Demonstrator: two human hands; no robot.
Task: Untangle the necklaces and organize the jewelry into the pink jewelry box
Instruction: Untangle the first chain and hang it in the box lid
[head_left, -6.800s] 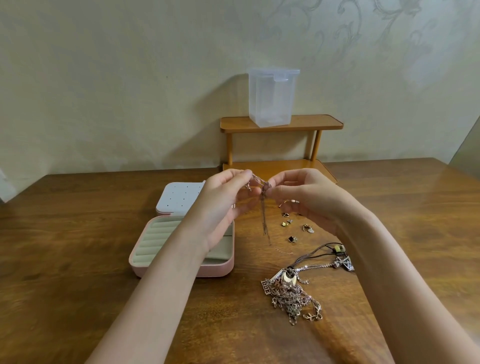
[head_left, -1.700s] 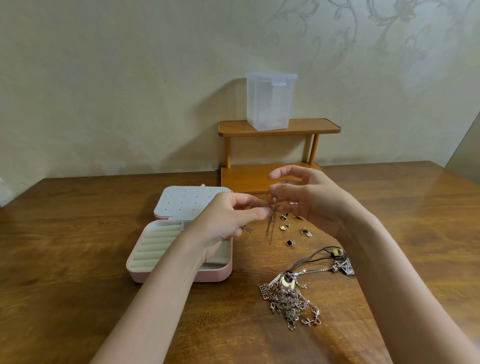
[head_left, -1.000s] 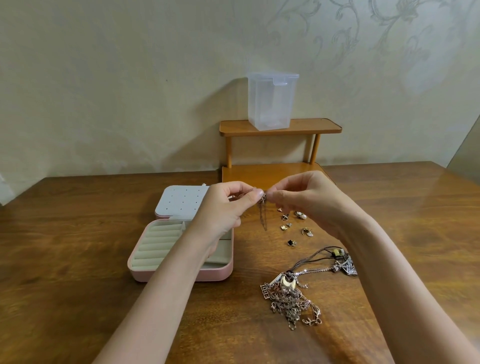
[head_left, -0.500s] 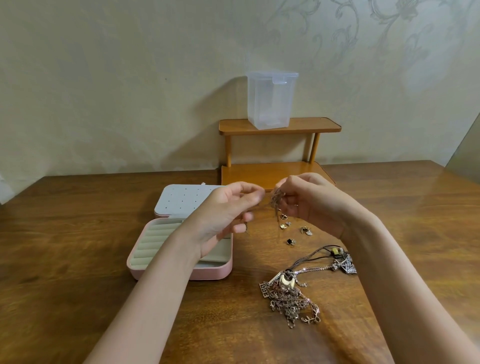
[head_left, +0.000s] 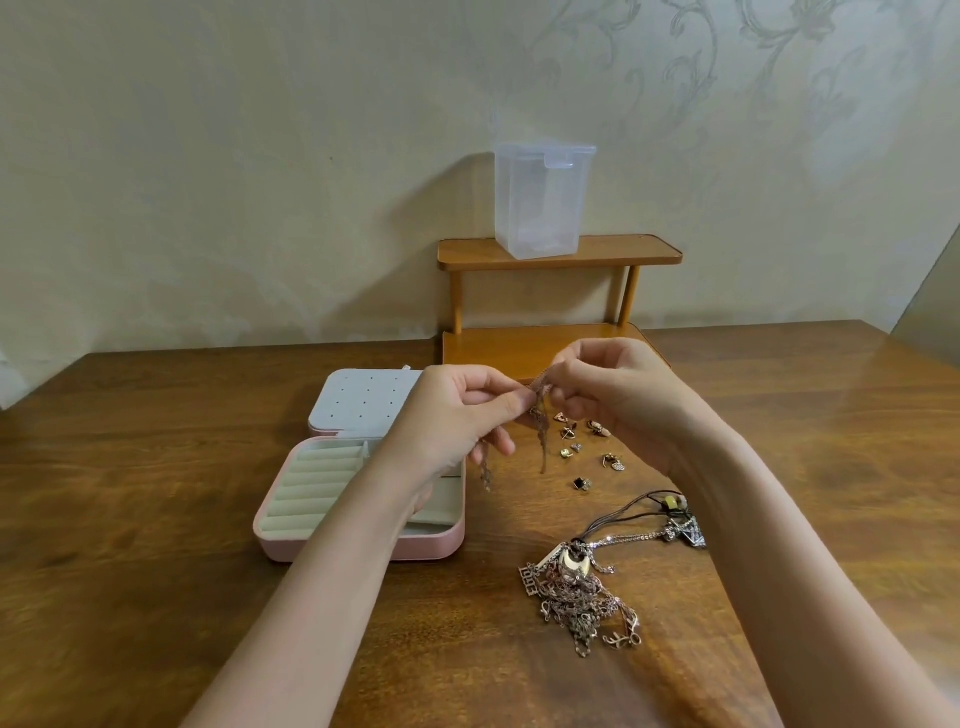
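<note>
— Thin metal, that's all it is: a fine chain (head_left: 540, 421) pinched between both hands above the middle of the tabletop (head_left: 156, 519).

— Anything different from half a second ago?

— Yes. The hands were apart then, with the chain bunched at the right hand only. Now they've closed in again, fingertips nearly touching, and the left hand (head_left: 457, 410) has taken hold of the chain too. A short end dangles below the left hand, a longer strand hangs between the two.

— And the right hand?

— The right hand (head_left: 618, 395) is curled, thumb and forefinger pinching the top of the chain. I'd say a knot is being picked at, so this piece isn't ready to be put away yet.

— How does the chain look?

— Pale, rosy-silver, kinked and doubled over itself where it hangs. Too fine to make out a clasp.

— The rest of the jewelry?

— A tangled heap of necklaces (head_left: 576, 592) lies toward the near edge, right of centre, with dark cords trailing off to a pendant (head_left: 685, 532). Small earrings (head_left: 576, 452) are scattered beyond it, under the hands. The pink jewelry box (head_left: 358, 545) sits open to the left of the heap; what shows of its ring rolls holds nothing, lid (head_left: 363, 400) flipped back toward the far edge.

— So, early days?

— By my reckoning, yes. Most of the sorting is still ahead.
</note>
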